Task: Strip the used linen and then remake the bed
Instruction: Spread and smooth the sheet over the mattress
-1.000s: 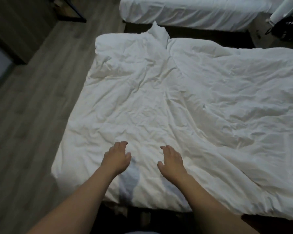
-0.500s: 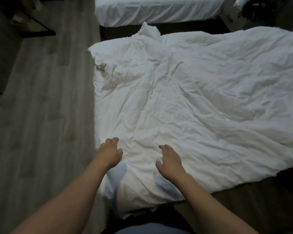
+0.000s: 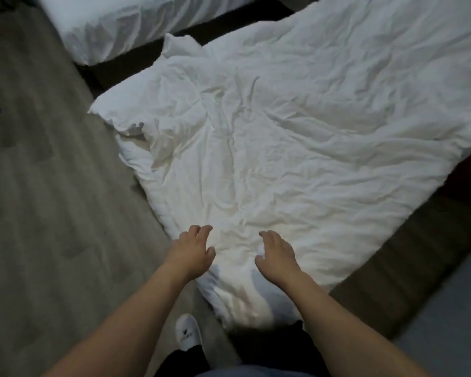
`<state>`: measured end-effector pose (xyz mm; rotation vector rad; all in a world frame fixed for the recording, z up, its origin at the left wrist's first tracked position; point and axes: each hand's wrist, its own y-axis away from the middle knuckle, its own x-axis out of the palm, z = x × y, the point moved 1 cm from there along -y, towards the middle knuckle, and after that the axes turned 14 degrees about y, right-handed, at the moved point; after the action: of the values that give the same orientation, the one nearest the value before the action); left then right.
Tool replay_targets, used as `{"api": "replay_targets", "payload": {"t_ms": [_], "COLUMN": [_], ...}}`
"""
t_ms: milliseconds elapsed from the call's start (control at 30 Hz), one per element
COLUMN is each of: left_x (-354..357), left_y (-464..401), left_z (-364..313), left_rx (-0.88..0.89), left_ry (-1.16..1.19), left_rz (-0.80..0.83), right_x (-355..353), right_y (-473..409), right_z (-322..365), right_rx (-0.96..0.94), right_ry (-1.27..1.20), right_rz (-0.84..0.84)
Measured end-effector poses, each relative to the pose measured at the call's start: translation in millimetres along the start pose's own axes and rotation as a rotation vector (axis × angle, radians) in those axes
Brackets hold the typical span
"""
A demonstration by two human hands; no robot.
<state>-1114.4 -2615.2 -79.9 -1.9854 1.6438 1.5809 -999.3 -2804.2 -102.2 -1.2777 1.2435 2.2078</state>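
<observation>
Shoe (image 3: 188, 333) on wood floor (image 3: 46, 213) beside rumpled duvet (image 3: 283, 145).

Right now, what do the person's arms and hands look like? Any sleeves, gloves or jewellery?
Both forearms are bare as far as the picture shows, with no sleeves in view. The left hand and right hand wear no gloves, and no rings, watch or bracelets show. Lower down are dark trousers and a white shoe with a small dark mark.
</observation>
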Motion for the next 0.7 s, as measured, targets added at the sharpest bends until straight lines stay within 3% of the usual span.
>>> {"api": "replay_targets", "payload": {"t_ms": [67, 233, 333, 500, 700], "left_x": [-12, -15, 5, 47, 133], "left_y": [-5, -30, -41, -55, -133], "left_z": [15, 13, -14, -27, 35], "left_rx": [0.13, 0.242, 0.44, 0.774, 0.829], "left_ry": [-0.131, -0.45, -0.468, -0.52, -0.862], "left_rz": [0.081, 0.3, 0.353, 0.458, 0.637], "right_x": [22, 75, 102, 142, 248], "right_y": [20, 82, 87, 55, -6], "right_z": [10, 15, 8, 35, 61], "right_rx": [0.14, 0.438, 0.595, 0.7, 0.941], "right_ry": [-0.087, -0.237, -0.276, -0.4, -0.495], "right_rz": [0.013, 0.017, 0.057, 0.041, 0.058]}}
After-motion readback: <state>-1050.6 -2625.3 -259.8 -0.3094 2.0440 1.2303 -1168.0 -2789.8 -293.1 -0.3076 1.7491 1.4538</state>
